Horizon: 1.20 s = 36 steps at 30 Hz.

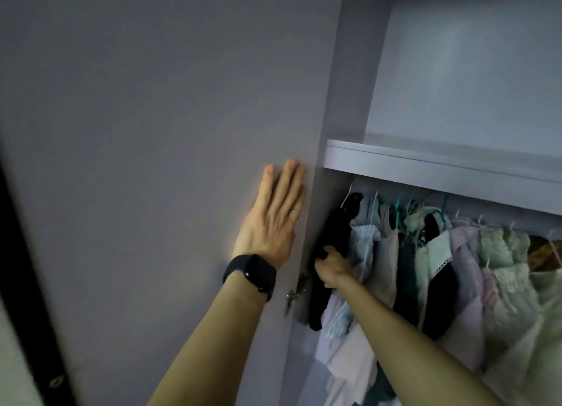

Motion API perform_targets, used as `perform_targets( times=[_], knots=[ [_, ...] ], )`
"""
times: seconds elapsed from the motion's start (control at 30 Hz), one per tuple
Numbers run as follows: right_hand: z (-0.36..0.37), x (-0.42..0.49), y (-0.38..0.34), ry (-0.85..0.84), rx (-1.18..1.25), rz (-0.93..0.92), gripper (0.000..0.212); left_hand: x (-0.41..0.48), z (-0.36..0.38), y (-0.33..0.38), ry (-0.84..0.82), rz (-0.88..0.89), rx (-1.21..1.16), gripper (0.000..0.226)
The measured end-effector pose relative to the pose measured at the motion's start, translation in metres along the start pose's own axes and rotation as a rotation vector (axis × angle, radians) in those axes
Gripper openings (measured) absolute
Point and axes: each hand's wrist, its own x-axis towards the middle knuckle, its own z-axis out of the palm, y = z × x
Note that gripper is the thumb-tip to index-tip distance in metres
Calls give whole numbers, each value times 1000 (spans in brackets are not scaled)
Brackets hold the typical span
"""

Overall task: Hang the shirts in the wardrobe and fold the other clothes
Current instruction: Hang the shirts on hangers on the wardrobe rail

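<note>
My left hand point(275, 215) lies flat with straight fingers against the lilac wardrobe door point(152, 132), close to its hinged edge; a black watch sits on that wrist. My right hand point(330, 267) reaches into the wardrobe and grips a black garment point(331, 232) that hangs on a white hanger at the far left of the rail. Beside it hang several shirts and tops point(456, 269) in pale blue, pink, lilac, black-and-white and cream, packed closely together.
A lilac shelf point(425, 168) runs above the rail; the compartment over it looks bare. A metal hinge point(296, 291) sits on the door's edge below my left wrist. A dark vertical strip point(27, 269) borders the door at the far left.
</note>
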Motion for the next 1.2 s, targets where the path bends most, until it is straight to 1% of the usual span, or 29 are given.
perform_targets(
  times=[0.07, 0.2, 0.27, 0.33, 0.43, 0.53, 0.6, 0.63, 0.73, 0.83, 0.93, 1.0, 1.03, 1.1, 1.2],
  knots=[
    [3, -28, 1, -64, 7, -19, 58, -3, 3, 4, -56, -3, 11, 70],
    [-25, -109, -5, -152, 16, -57, 48, -2, -14, -4, -198, 25, -50, 67],
    [-46, -147, -5, -168, 6, -116, 45, -3, -24, -5, -270, 41, -121, 65],
    [-71, -183, -5, -174, -16, -176, 43, -9, -36, -4, -379, 55, -267, 63],
    [-102, -238, 8, -109, -65, -265, 39, -44, -58, 11, -519, 15, -558, 58],
    [-120, -279, 29, -36, -70, -343, 35, -94, -75, 34, -643, -155, -813, 56],
    [-128, -303, 45, 6, -36, -366, 31, -125, -84, 47, -717, -220, -920, 54],
    [-130, -315, 56, 17, -11, -368, 29, -140, -90, 51, -753, -222, -959, 54],
    [-131, -340, 83, 51, 71, -375, 24, -178, -100, 58, -778, -234, -1042, 52],
    [-120, -360, 105, 53, 87, -376, 23, -213, -113, 57, -805, -259, -1073, 49],
    [-103, -368, 118, -16, 100, -382, 22, -241, -120, 51, -832, -312, -1081, 47],
    [-86, -365, 116, -103, 83, -448, 23, -261, -123, 45, -841, -397, -1046, 46],
    [-83, -366, 118, -99, 72, -462, 22, -262, -124, 45, -839, -387, -1039, 45],
    [-67, -362, 111, -149, 58, -517, 20, -279, -126, 39, -867, -446, -994, 44],
    [-43, -354, 94, -286, 53, -615, 24, -306, -133, 28, -912, -606, -931, 43]
  ],
)
